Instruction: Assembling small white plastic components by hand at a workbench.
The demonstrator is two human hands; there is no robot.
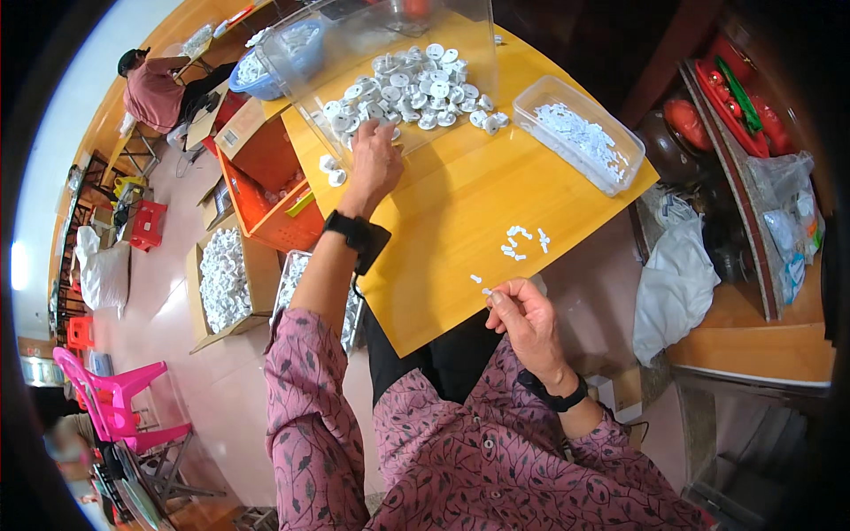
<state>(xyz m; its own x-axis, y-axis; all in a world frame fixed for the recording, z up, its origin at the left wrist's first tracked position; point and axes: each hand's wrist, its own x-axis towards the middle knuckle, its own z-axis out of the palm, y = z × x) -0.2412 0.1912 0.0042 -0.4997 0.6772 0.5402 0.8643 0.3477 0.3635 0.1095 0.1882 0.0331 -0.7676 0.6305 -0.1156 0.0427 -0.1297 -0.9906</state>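
Note:
My left hand [375,166] reaches over the yellow tabletop to the near edge of a heap of round white plastic parts [416,88]. Its fingertips are at the parts there, and whether they grip one is hidden. Close to the table's front edge, my right hand [524,320] pinches a small white plastic piece [488,291] between thumb and finger. Several similar small white pieces [513,243] lie loose just beyond it. A clear plastic tub [567,152] at the right of the table holds many more of these small pieces.
A large clear bin [292,75] lies around the heap. Left of the table stand an orange crate [266,199] and a cardboard box [199,310] with white parts. A blue basin [266,84] sits at the far left. Shelving [735,195] rises at right. Another person [155,93] sits far off.

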